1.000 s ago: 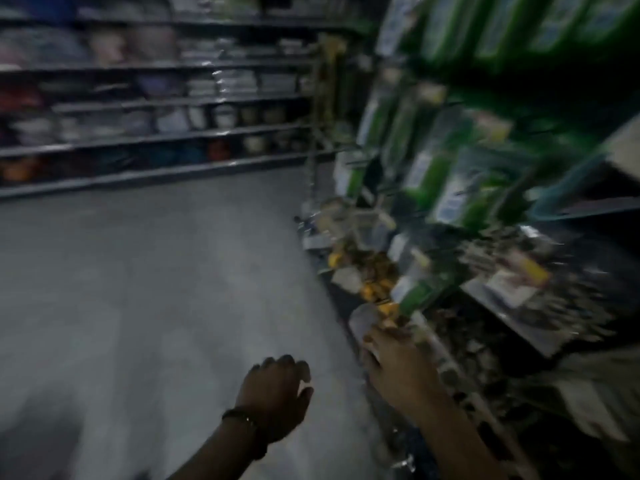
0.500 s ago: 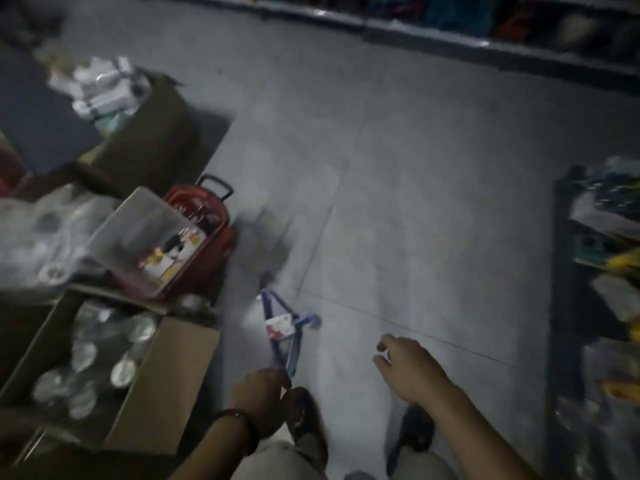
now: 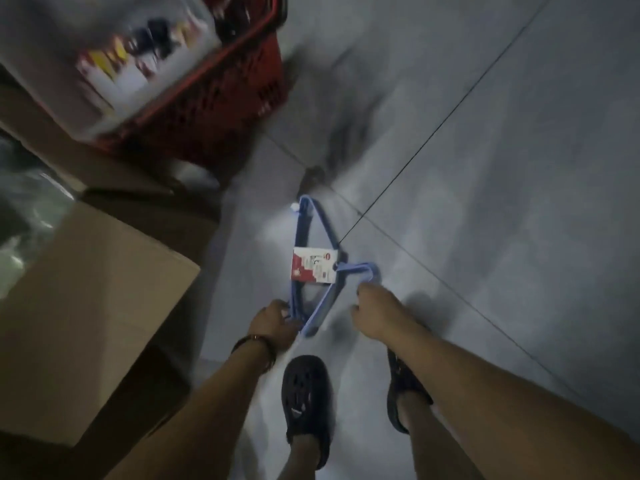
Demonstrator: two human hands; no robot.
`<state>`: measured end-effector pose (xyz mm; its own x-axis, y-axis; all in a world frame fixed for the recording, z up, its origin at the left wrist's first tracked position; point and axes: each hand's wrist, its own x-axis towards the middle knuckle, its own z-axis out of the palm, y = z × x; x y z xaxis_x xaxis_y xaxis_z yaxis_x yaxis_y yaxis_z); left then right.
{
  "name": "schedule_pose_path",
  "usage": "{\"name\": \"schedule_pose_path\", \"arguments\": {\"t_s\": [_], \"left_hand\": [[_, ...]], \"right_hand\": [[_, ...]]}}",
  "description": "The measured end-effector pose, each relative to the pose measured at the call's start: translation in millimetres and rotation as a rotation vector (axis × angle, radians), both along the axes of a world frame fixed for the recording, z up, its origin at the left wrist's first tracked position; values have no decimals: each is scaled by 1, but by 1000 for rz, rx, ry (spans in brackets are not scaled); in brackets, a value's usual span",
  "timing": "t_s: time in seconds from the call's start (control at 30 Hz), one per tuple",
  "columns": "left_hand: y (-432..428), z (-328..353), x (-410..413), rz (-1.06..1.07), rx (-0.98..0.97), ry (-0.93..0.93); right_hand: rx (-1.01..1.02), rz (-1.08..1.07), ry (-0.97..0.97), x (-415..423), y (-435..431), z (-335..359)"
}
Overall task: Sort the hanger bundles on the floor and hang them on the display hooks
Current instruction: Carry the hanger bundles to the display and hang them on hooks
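Over floor, left hand grips hanger bundle; right hand curled nearby.

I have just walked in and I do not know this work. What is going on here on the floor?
A person bends over a blue hanger bundle with a red and white label, lying on the floor. The left hand grips its near end. The right hand, fingers curled, is at the hook end; whether it touches is unclear. A red basket and a cardboard box stand at the left.

Illegible label on hanger bundle
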<state>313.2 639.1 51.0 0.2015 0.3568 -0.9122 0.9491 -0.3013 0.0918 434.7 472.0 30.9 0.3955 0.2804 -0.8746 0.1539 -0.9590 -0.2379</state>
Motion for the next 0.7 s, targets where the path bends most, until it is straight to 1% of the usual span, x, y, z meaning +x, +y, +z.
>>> {"name": "schedule_pose_path", "arguments": {"t_s": [0.1,0.17,0.23,0.33,0.43,0.5,0.57,0.6,0.7], "left_hand": [[3,-90,18,263,88,-58],[5,-137,28,378,151,-125],[5,-173,32,448,166,-159],[-1,-202,31,525,69,-203],[-9,-203,24,624,41,-246],[-21,-184,19,692,64,-295],[-38,-151,15,742,68,-367],[-49,-130,14,777,40,-395],[-73,-64,15,796,-15,-456]], "right_hand": [[86,41,-119,14,29,-83],[125,67,-169,23,44,-128],[116,30,-143,28,54,-161],[107,-121,-59,28,64,-186],[107,-305,47,28,60,-189],[96,-343,74,29,45,-178],[92,-285,5,31,24,-149],[95,-261,-28,31,11,-128],[118,-283,-97,33,-25,-56]]}}
